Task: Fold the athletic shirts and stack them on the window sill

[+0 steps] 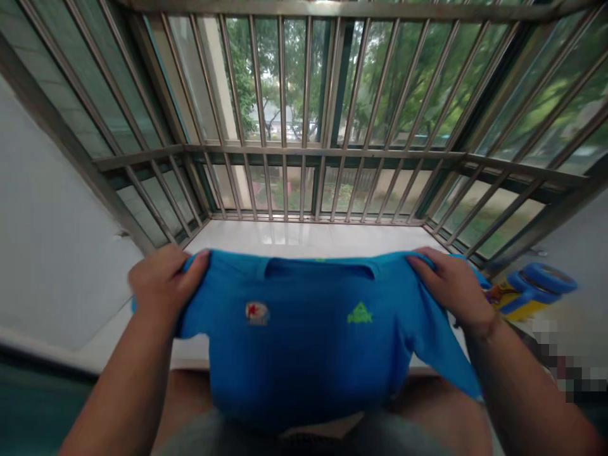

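Your left grip [164,285] and right grip [451,291] are both closed, each pinching one shoulder of a blue T-shirt [304,335], with the fingers curled over the top edge and the cloth bunched between fingers and thumb. The shirt hangs between your grips and is pulled fairly taut across the top. Below that line it falls slack towards your lap, and its front faces you. A neck opening [320,269] sits midway between your grips, with a small red-and-white badge [257,313] below and inward of your left grip and a green logo [360,313] below and inward of your right.

The shirt looks light, soft and limp, so expect it to sag and swing wherever it isn't held. The shoulder seams, where you have it now, look like the sensible hold because the weight hangs evenly from them. A loose sleeve [451,358] droops below your right grip.

Beyond your grips lies a white sill [304,237] under a barred window [304,126], with green trees outside. A yellow-and-blue toy [534,291] sits just past your right grip, and a pale wall [57,221] runs off beyond your left. Your thighs [441,411] lie below both grips.
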A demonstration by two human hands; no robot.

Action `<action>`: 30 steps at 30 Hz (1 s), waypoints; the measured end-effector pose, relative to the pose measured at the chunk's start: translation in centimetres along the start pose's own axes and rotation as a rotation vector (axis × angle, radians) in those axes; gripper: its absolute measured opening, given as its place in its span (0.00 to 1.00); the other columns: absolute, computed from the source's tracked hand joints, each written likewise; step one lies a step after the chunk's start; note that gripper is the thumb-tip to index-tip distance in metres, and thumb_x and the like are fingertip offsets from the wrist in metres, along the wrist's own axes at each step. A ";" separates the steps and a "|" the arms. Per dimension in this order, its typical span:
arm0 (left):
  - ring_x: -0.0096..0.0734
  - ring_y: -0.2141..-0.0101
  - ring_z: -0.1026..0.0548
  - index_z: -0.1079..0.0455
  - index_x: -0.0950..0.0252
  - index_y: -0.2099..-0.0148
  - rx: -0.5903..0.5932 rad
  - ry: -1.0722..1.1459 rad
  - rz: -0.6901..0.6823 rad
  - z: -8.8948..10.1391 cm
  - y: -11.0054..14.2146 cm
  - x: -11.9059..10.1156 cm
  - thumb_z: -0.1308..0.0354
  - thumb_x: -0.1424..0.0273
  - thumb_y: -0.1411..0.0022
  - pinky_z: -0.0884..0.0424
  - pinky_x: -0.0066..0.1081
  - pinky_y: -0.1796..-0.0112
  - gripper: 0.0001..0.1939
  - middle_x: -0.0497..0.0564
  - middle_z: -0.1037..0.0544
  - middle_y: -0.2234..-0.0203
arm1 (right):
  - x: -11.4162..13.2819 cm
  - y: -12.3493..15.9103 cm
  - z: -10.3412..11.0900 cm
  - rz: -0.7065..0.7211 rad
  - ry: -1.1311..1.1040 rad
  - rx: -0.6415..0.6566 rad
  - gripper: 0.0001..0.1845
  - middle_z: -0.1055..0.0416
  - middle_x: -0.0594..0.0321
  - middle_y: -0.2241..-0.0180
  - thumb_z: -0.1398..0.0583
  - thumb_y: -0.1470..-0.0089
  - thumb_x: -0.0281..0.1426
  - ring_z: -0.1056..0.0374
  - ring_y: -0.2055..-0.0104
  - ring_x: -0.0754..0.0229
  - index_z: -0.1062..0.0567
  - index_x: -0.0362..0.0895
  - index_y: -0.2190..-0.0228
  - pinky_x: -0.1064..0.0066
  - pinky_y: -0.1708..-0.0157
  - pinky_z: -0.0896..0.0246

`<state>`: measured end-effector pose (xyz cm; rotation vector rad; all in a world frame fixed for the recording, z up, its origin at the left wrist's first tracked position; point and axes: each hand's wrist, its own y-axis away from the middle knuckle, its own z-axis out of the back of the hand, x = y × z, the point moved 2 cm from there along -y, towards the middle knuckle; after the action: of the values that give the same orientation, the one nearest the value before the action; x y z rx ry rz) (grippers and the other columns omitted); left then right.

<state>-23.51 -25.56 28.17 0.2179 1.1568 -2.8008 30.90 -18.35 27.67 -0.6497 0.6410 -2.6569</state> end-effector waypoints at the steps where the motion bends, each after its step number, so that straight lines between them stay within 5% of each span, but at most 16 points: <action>1: 0.46 0.63 0.24 0.30 0.60 0.71 0.056 -0.063 0.003 -2.7 -3.2 -0.3 0.53 0.47 0.27 0.33 0.36 0.63 0.28 0.54 0.25 0.71 | -0.2 -3.5 -0.6 0.011 0.054 0.013 0.21 0.17 0.57 0.62 0.43 0.30 0.48 0.21 0.56 0.50 0.17 0.47 0.58 0.62 0.54 0.31; 5: 0.54 0.47 0.24 0.25 0.65 0.47 0.319 -0.149 -0.076 -12.3 -12.5 -1.7 0.44 0.51 0.28 0.29 0.41 0.50 0.23 0.64 0.21 0.49 | -0.8 -15.0 -4.2 -0.065 0.179 0.029 0.16 0.19 0.54 0.58 0.41 0.29 0.38 0.24 0.54 0.54 0.19 0.40 0.55 0.63 0.50 0.35; 9: 0.60 0.35 0.32 0.31 0.69 0.34 0.391 -0.182 -0.102 -18.2 -12.6 -4.4 0.41 0.64 0.29 0.35 0.52 0.37 0.26 0.70 0.29 0.35 | 0.0 -17.3 -9.0 -0.102 0.269 0.053 0.25 0.27 0.42 0.40 0.42 0.29 0.34 0.31 0.43 0.51 0.29 0.33 0.38 0.56 0.41 0.39; 13: 0.54 0.33 0.31 0.30 0.69 0.33 0.445 0.009 -0.246 -22.4 -5.3 -8.5 0.47 0.64 0.24 0.38 0.49 0.33 0.23 0.68 0.28 0.33 | 1.9 -11.1 -14.9 -0.012 0.258 0.214 0.18 0.25 0.47 0.42 0.42 0.27 0.34 0.32 0.39 0.44 0.23 0.39 0.42 0.56 0.44 0.38; 19: 0.59 0.25 0.41 0.36 0.65 0.24 0.791 0.066 -0.242 -26.9 9.9 -11.2 0.52 0.54 0.21 0.44 0.59 0.29 0.32 0.65 0.40 0.23 | 3.1 2.8 -22.0 0.040 0.241 0.535 0.15 0.22 0.53 0.49 0.34 0.34 0.36 0.27 0.49 0.50 0.19 0.45 0.48 0.65 0.51 0.34; 23: 0.57 0.23 0.47 0.44 0.60 0.20 0.818 0.068 -0.215 -26.8 15.6 -9.9 0.54 0.51 0.21 0.49 0.61 0.27 0.36 0.61 0.47 0.21 | 2.8 9.2 -24.2 0.014 0.229 0.492 0.19 0.25 0.50 0.41 0.39 0.29 0.38 0.29 0.42 0.46 0.22 0.45 0.42 0.59 0.42 0.34; 30: 0.54 0.23 0.48 0.45 0.54 0.19 0.750 0.067 -0.227 -23.6 20.4 -6.9 0.54 0.47 0.22 0.51 0.60 0.27 0.37 0.55 0.48 0.20 | 3.7 17.1 -25.7 -0.031 0.160 0.257 0.23 0.26 0.49 0.38 0.40 0.28 0.42 0.31 0.36 0.42 0.23 0.47 0.38 0.48 0.33 0.39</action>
<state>-11.43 -22.93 -1.34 0.2438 0.0813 -3.3176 18.44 -25.48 0.15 -0.3814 0.3219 -2.7752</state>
